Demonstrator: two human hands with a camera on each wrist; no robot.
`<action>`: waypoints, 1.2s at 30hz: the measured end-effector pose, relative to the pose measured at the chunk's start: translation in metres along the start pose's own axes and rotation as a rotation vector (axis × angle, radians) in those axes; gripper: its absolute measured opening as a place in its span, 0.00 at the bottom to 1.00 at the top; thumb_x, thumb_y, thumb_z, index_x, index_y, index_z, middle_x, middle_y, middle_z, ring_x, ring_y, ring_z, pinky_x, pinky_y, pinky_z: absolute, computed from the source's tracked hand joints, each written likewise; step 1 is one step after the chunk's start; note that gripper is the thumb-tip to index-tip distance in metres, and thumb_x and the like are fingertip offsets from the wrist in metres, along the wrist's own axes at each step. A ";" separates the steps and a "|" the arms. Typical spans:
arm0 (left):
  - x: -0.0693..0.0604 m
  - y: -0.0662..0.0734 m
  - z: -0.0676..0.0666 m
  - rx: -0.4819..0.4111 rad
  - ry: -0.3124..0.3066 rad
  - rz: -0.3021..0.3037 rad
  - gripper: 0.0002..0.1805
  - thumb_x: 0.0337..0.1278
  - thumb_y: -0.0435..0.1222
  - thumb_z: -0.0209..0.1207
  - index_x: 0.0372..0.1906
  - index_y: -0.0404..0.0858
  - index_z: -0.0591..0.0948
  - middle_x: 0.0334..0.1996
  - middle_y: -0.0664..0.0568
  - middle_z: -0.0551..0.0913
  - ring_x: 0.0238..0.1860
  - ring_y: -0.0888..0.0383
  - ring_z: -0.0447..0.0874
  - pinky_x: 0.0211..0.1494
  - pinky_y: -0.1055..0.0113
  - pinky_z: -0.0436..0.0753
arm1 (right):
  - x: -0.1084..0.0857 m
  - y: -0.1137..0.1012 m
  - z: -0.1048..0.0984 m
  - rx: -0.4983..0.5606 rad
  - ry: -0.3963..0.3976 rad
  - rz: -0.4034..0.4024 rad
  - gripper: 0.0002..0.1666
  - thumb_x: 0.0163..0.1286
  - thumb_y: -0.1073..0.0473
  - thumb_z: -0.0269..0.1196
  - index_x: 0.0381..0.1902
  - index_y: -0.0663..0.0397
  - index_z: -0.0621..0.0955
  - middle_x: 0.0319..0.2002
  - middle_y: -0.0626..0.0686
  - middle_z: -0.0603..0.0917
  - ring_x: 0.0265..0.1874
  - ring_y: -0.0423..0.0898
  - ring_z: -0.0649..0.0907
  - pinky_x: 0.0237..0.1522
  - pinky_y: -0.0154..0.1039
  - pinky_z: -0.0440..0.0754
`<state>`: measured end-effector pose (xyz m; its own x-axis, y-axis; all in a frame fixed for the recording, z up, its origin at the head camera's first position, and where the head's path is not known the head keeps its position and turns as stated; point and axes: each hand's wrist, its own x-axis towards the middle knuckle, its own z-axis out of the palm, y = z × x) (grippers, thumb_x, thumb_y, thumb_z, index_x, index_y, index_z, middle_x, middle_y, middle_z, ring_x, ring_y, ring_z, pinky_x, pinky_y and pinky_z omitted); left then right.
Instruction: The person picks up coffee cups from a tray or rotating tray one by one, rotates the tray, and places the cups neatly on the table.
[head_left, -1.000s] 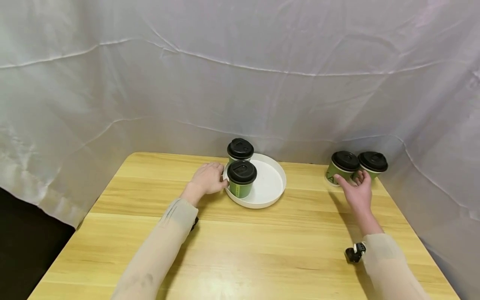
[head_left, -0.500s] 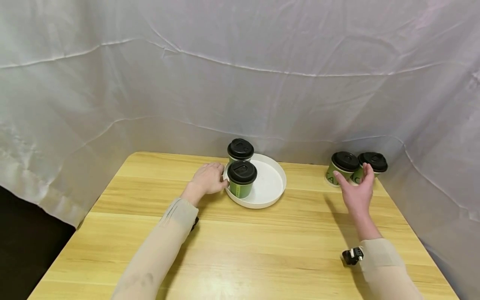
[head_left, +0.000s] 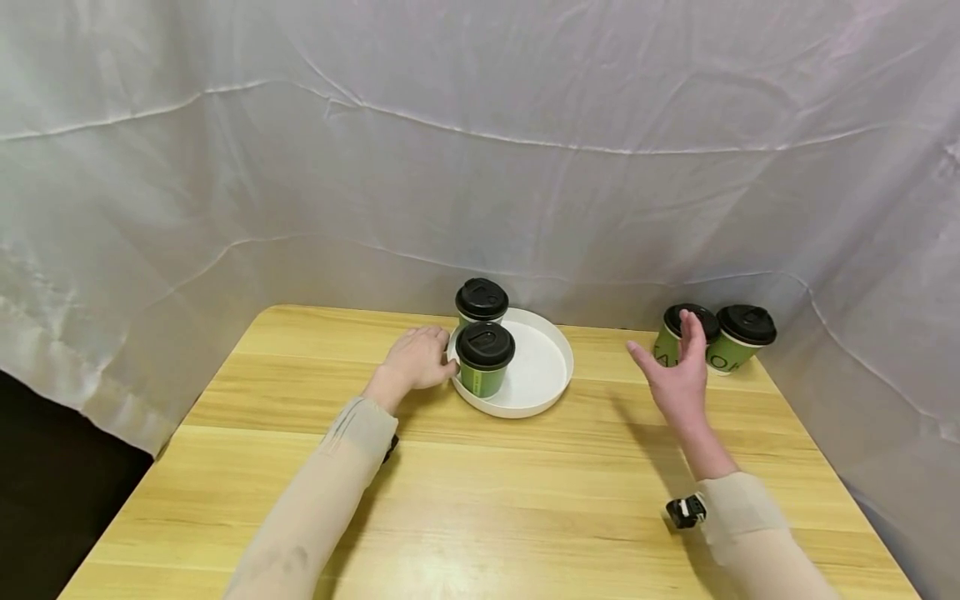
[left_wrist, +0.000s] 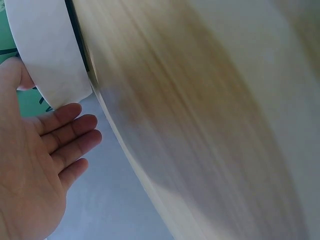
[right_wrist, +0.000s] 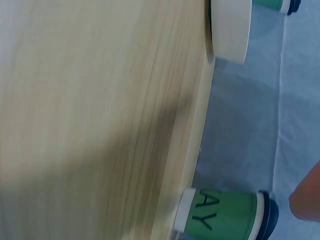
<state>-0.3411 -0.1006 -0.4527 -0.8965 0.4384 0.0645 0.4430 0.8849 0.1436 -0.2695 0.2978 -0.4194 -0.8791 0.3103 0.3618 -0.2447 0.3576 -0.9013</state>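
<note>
My left hand is at the left side of the round white tray. In the left wrist view, its thumb hooks over the tray's wall, beside a green cup, with the fingers outside. Two green paper cups with black lids stand on the tray's left part: a front cup and a back cup. My right hand hangs with thumb and fingers spread, holding nothing. Behind it stands a lidded green cup, partly hidden, next to another lidded cup.
All this stands on a light wooden table. A pale cloth hangs behind the table's back edge and along its sides. Each wrist carries a small black camera, the right one plainly visible.
My right hand has drawn away from between the two right-hand cups and moved left, its fingers spreading. Those cups remain on the table. The left hand, the tray and its cups have not moved.
</note>
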 end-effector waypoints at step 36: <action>-0.001 -0.001 0.001 -0.002 -0.003 0.000 0.30 0.65 0.53 0.55 0.60 0.33 0.76 0.65 0.39 0.77 0.70 0.41 0.72 0.78 0.47 0.64 | -0.030 -0.001 0.069 -0.362 -0.517 0.018 0.48 0.73 0.56 0.65 0.80 0.69 0.56 0.78 0.71 0.59 0.74 0.70 0.65 0.73 0.63 0.66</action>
<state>-0.3404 -0.1014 -0.4540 -0.8966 0.4385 0.0617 0.4427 0.8848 0.1454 -0.2709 0.2268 -0.4457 -0.9880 -0.1141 0.1040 -0.1537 0.6598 -0.7356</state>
